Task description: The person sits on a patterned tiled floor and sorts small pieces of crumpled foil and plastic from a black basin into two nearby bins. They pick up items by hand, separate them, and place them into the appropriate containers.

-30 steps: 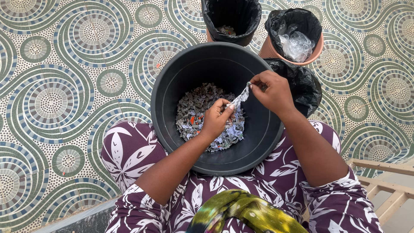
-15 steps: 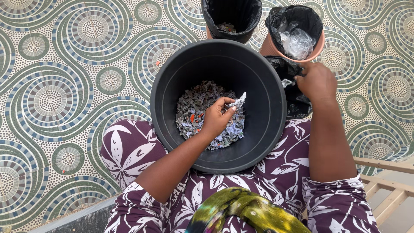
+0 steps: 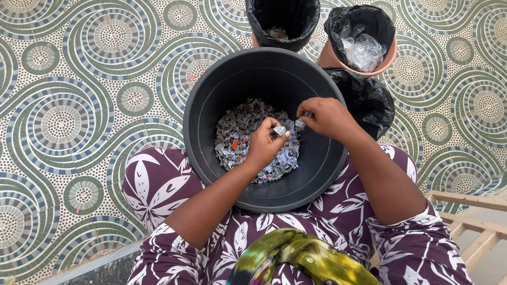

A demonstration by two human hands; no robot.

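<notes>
Two hands met over the black tub (image 3: 211, 105) wedged between the seated person's knees, the left hand (image 3: 262, 145) and the right hand (image 3: 326, 117), at its two o'clock, each pinching an end of a silvery scrap (image 3: 280, 130), so bits would drop onto the shredded pile (image 3: 240, 134).

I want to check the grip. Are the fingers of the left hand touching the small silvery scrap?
Touching. The head view shows the left hand pinching the silvery scrap between thumb and fingers above the black tub, with no gap visible.
</notes>
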